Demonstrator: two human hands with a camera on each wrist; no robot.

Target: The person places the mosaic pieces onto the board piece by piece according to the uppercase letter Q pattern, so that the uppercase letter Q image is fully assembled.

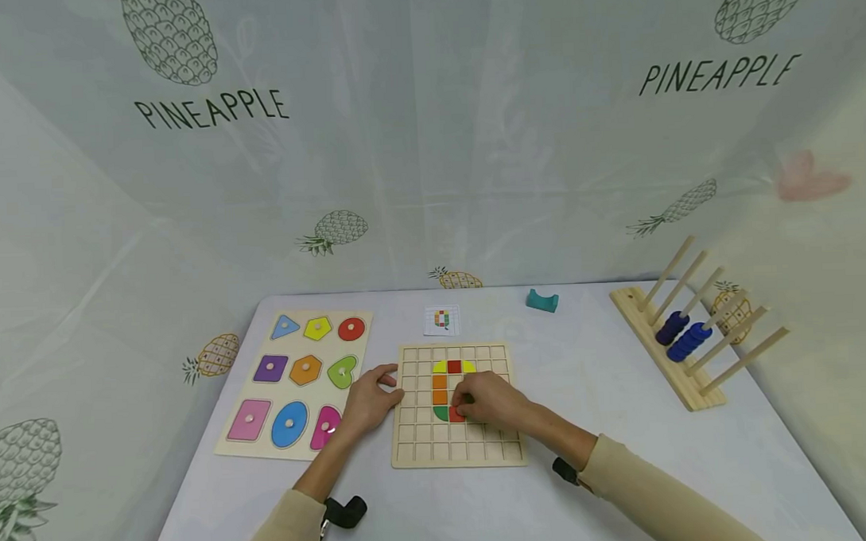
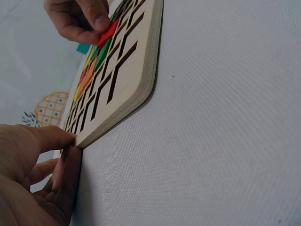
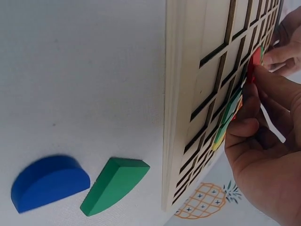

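In the head view, a red tile point(image 1: 456, 414) is being pinched by the right hand point(image 1: 489, 401) over the wooden grid board point(image 1: 457, 453), which is lying near the front edge of the table point(image 1: 609, 392). The board's left edge is being touched by the left hand point(image 1: 369, 398) with relaxed fingers.

In the left wrist view, the left hand point(image 2: 35, 179) is being pressed against the board's corner point(image 2: 117, 99), and nothing is being gripped.

In the right wrist view, the red tile point(image 3: 254, 63) is being held between the fingertips of the right hand point(image 3: 263, 141). A blue half-round block point(image 3: 47, 181) and a green block point(image 3: 115, 183) are lying beside the board.
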